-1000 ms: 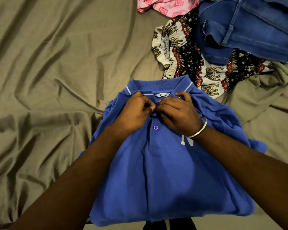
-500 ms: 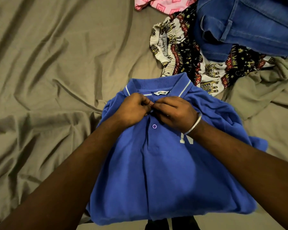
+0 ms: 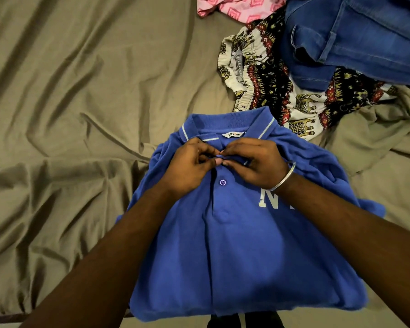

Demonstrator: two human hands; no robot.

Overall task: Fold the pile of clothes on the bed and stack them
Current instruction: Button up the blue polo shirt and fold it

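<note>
A blue polo shirt (image 3: 242,252) lies front up on the bed, collar away from me, its sleeves tucked under. My left hand (image 3: 187,166) and my right hand (image 3: 256,162) meet at the top of the shirt's placket, just below the collar. Both pinch the placket edges there, fingertips touching. One purple button (image 3: 222,182) shows below my fingers. A metal bangle circles my right wrist. The pile of clothes sits at the far right: blue jeans (image 3: 365,39), a patterned elephant-print garment (image 3: 270,76) and a pink printed cloth (image 3: 237,8).
The wrinkled olive bed sheet (image 3: 69,114) covers the whole left half of the view. The bed's near edge (image 3: 57,318) runs along the bottom left. An olive fold of sheet (image 3: 376,133) bunches at the right beside the pile.
My hands stay at the placket with only small finger movements; my right thumb no longer sticks up toward the collar. The view has shifted slightly.
</note>
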